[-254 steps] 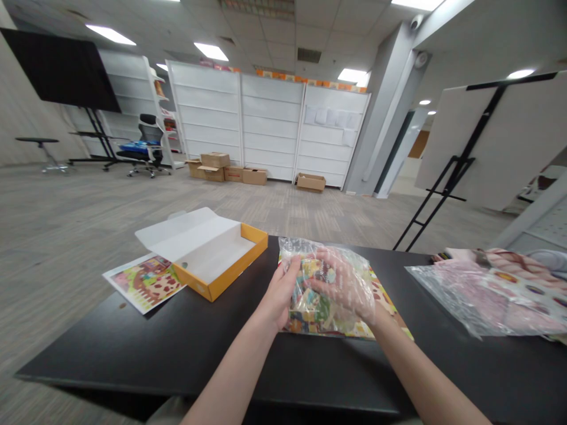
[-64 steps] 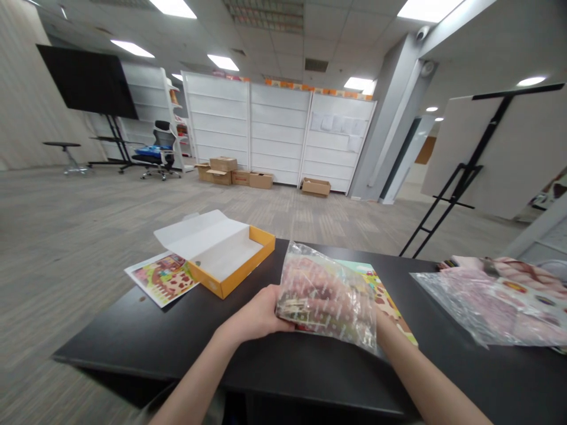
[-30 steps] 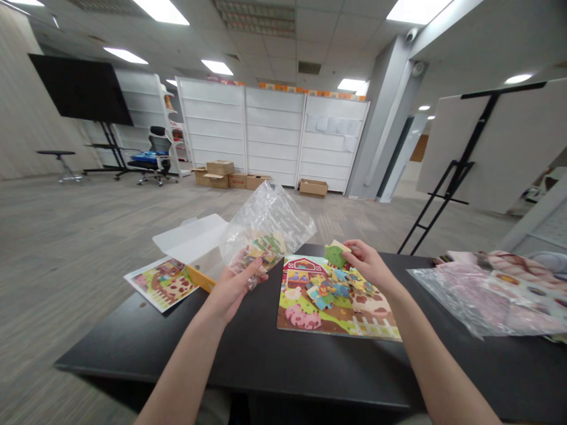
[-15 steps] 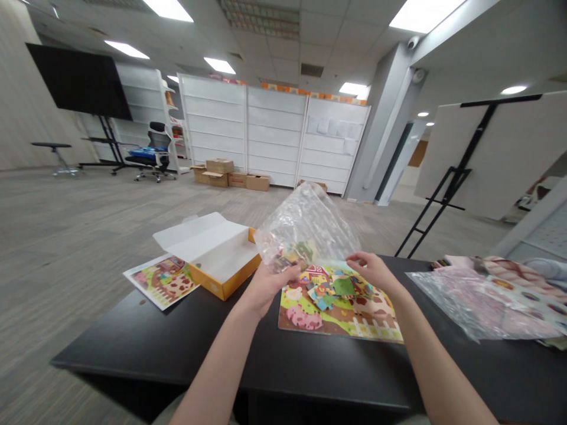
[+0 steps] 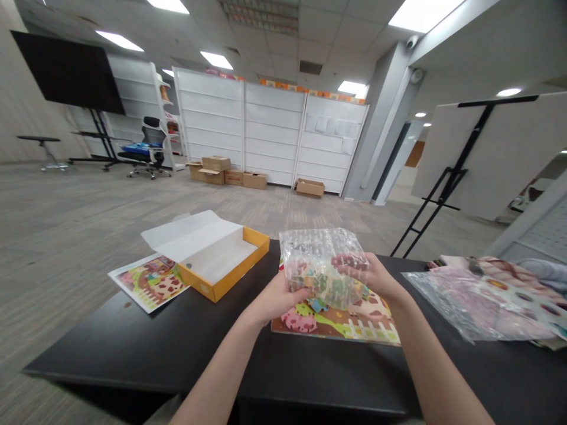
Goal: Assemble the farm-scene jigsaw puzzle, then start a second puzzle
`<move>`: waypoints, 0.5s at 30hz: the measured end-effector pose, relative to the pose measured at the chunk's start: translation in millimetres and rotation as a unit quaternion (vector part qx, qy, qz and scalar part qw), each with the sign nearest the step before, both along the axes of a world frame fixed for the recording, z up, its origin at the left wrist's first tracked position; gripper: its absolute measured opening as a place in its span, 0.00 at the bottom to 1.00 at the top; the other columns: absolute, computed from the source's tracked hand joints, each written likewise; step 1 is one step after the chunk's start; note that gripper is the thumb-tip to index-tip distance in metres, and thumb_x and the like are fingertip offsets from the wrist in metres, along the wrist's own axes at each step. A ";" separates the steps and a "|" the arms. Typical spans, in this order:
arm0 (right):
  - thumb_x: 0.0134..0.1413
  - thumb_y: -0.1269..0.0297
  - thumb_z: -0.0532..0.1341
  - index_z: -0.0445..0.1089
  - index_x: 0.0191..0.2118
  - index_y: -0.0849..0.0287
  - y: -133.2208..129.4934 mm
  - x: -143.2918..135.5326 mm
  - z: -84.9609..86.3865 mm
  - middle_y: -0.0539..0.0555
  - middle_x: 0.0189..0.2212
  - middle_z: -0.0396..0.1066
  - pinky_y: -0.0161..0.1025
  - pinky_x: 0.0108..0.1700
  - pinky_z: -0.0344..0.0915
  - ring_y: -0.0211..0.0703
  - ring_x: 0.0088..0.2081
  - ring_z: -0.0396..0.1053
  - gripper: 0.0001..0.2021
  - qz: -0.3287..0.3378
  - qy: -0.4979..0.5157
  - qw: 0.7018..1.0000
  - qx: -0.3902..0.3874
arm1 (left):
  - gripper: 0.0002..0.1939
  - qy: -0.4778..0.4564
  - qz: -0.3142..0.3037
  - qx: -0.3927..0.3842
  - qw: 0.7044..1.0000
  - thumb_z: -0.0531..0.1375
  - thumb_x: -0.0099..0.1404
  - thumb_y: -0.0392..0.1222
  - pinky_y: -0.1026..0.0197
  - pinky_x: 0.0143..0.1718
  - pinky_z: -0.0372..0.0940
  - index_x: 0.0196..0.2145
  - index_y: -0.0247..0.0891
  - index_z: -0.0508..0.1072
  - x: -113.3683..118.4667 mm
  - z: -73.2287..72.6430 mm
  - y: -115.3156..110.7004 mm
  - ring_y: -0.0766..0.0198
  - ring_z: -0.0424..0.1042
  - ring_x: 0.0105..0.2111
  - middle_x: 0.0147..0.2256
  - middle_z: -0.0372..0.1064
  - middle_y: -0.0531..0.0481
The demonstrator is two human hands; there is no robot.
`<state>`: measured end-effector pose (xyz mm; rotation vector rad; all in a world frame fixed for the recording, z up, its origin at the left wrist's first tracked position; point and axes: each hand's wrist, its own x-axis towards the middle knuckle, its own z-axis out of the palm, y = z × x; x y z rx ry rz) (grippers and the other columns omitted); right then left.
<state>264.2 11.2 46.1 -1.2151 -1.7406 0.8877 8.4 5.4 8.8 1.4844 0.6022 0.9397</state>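
Observation:
A clear bubble-wrap bag (image 5: 325, 242) with colourful puzzle pieces showing through it is between my hands, above a farm-picture board (image 5: 296, 321). My left hand (image 5: 279, 295) grips the bag's lower left side, thumb in front. At its right side, my right hand (image 5: 376, 274) has its fingers behind the clear plastic, spread and touching it. Loose pieces on the board show partly below the bag. The open yellow box (image 5: 217, 286) with a white inside stands left of my hands, and a printed farm picture (image 5: 153, 283) lies beside it.
The black table (image 5: 319, 375) carries a plastic-wrapped pink bundle (image 5: 473, 301) at the right. Beyond it are an easel board (image 5: 487, 159), cardboard boxes (image 5: 254, 180), an office chair (image 5: 148, 147) and a large black screen (image 5: 68, 74).
The bag has come down and flattened over the board, covering most of the loose pieces. My right hand, earlier apart from the bag, now touches it. The view has shifted slightly.

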 end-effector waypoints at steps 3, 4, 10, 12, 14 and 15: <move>0.45 0.53 0.72 0.79 0.41 0.58 -1.5 -11.9 -4.9 0.57 0.37 0.80 0.46 0.41 0.74 0.52 0.37 0.77 0.18 0.008 -0.007 1.000 0.002 | 0.24 0.016 0.005 0.001 1.000 0.69 0.57 0.44 0.49 0.53 0.67 0.50 0.36 0.71 0.1 -3.7 1.8 0.49 0.74 0.49 0.49 0.75 0.42; 0.45 0.53 0.71 0.79 0.42 0.56 -2.4 -16.8 -7.1 0.57 0.37 0.80 0.46 0.41 0.74 0.53 0.37 0.77 0.18 0.019 -0.018 1.000 -0.001 | 0.25 0.017 0.002 0.002 1.000 0.69 0.56 0.43 0.49 0.53 0.67 0.50 0.36 0.71 -0.1 -4.9 2.5 0.48 0.73 0.50 0.50 0.74 0.41; 0.47 0.56 0.70 0.79 0.44 0.54 -6.8 -37.0 -15.8 0.55 0.42 0.80 0.47 0.47 0.72 0.57 0.42 0.77 0.17 0.032 -0.183 0.980 0.074 | 0.33 0.003 -0.027 0.014 1.000 0.71 0.52 0.37 0.49 0.55 0.66 0.55 0.36 0.67 -0.1 -8.4 3.4 0.47 0.73 0.52 0.51 0.73 0.40; 0.49 0.55 0.68 0.79 0.45 0.53 -7.3 -37.3 -15.4 0.54 0.42 0.80 0.46 0.46 0.72 0.56 0.42 0.77 0.16 0.054 -0.204 0.975 0.071 | 0.32 0.005 -0.021 0.015 1.000 0.71 0.52 0.36 0.50 0.54 0.66 0.54 0.35 0.68 0.8 -6.4 2.0 0.48 0.73 0.51 0.51 0.73 0.40; 0.50 0.54 0.68 0.79 0.43 0.52 -7.1 -35.2 -14.0 0.53 0.39 0.80 0.45 0.43 0.73 0.54 0.39 0.77 0.15 0.061 -0.187 0.979 0.049 | 0.30 0.001 -0.004 0.013 1.000 0.70 0.53 0.36 0.52 0.53 0.66 0.53 0.35 0.68 1.0 -3.4 1.2 0.49 0.73 0.51 0.50 0.74 0.40; 0.49 0.53 0.69 0.79 0.42 0.51 -6.6 -33.4 -13.3 0.53 0.36 0.80 0.45 0.41 0.73 0.53 0.36 0.77 0.15 0.052 -0.163 0.985 0.037 | 0.29 -0.001 0.007 0.013 1.000 0.70 0.53 0.36 0.52 0.53 0.66 0.52 0.35 0.68 0.5 -1.9 1.5 0.50 0.74 0.50 0.49 0.74 0.41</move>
